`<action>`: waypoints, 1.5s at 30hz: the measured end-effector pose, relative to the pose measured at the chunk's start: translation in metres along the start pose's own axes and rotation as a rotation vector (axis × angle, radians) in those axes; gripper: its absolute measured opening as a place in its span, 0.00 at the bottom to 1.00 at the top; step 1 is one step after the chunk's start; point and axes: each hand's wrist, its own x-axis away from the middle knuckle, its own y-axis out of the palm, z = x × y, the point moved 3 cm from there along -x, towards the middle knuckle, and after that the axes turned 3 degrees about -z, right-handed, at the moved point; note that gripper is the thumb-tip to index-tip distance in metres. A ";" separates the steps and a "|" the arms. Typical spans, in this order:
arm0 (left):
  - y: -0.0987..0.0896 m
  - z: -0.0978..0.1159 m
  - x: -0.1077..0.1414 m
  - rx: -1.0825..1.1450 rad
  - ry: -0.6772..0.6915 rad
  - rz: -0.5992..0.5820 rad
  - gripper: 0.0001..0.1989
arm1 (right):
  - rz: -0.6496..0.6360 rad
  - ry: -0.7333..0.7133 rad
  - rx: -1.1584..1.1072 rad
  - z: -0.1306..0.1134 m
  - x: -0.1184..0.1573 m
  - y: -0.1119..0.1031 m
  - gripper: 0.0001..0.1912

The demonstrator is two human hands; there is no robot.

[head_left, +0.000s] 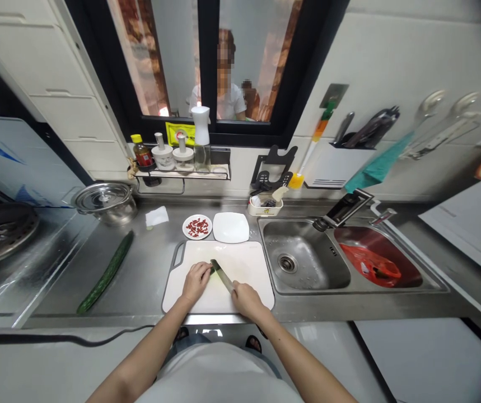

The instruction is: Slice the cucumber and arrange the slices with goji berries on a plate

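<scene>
My right hand is closed around the handle of a kitchen knife, whose blade points away from me and to the left over the white cutting board. My left hand has its fingers curled down on the board, right beside the blade's tip. A small dark green piece, apparently cucumber, shows at those fingertips, mostly hidden by them and the blade. Behind the board stand a white plate of chopped red bits and a bare white plate. A long whole cucumber lies on the counter to the left.
Right of the board is a double sink, with a red plastic bag in its right basin. A lidded steel pot sits at the back left. Bottles and jars line a small shelf under the window. A small box stands behind the sink.
</scene>
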 end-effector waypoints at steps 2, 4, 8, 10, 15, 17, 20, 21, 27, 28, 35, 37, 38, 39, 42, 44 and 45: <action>0.000 0.000 0.001 0.014 -0.034 0.015 0.13 | 0.037 0.007 0.024 0.001 -0.002 -0.001 0.15; 0.001 0.000 0.003 0.027 -0.074 0.041 0.13 | 0.076 0.021 0.061 0.002 -0.003 -0.002 0.15; 0.001 -0.001 0.008 0.038 -0.108 0.061 0.13 | 0.148 0.051 0.118 0.002 -0.007 -0.003 0.14; 0.000 -0.002 0.010 0.052 -0.115 0.071 0.13 | 0.190 0.054 0.134 0.003 -0.008 -0.003 0.13; -0.002 -0.004 0.013 0.100 -0.140 0.113 0.12 | 0.303 0.044 0.142 0.008 -0.010 0.000 0.14; -0.004 -0.005 0.014 0.089 -0.173 0.171 0.11 | 0.337 0.037 0.152 0.010 -0.010 0.001 0.16; -0.012 -0.002 0.015 0.027 -0.241 0.303 0.09 | 0.368 0.032 0.185 0.012 -0.011 -0.001 0.18; -0.015 0.001 0.014 0.004 -0.253 0.337 0.10 | 0.371 0.032 0.195 0.013 -0.011 -0.002 0.19; -0.034 0.028 -0.013 -0.104 -0.182 0.225 0.15 | 0.381 0.004 0.231 0.013 -0.008 -0.009 0.19; -0.035 0.033 -0.020 -0.116 -0.154 0.159 0.17 | 0.384 -0.011 0.234 0.013 -0.007 -0.010 0.19; -0.038 0.044 -0.054 -0.060 0.037 -0.267 0.15 | 0.410 -0.117 0.291 0.009 0.000 -0.016 0.19; -0.036 0.040 -0.058 0.006 0.020 -0.293 0.12 | 0.412 -0.120 0.301 0.010 0.002 -0.018 0.19; -0.035 0.037 -0.060 0.042 -0.010 -0.280 0.11 | 0.411 -0.116 0.304 0.011 0.003 -0.018 0.19; -0.034 0.034 -0.061 0.078 -0.055 -0.253 0.10 | 0.410 -0.111 0.307 0.012 0.003 -0.019 0.19; -0.030 0.019 -0.063 0.186 -0.277 -0.127 0.10 | 0.400 -0.092 0.302 0.016 0.005 -0.019 0.19; -0.029 0.005 -0.064 0.267 -0.454 -0.016 0.11 | 0.385 -0.072 0.289 0.020 0.006 -0.019 0.19; -0.029 -0.003 -0.064 0.307 -0.531 0.036 0.11 | 0.375 -0.057 0.282 0.022 0.006 -0.018 0.19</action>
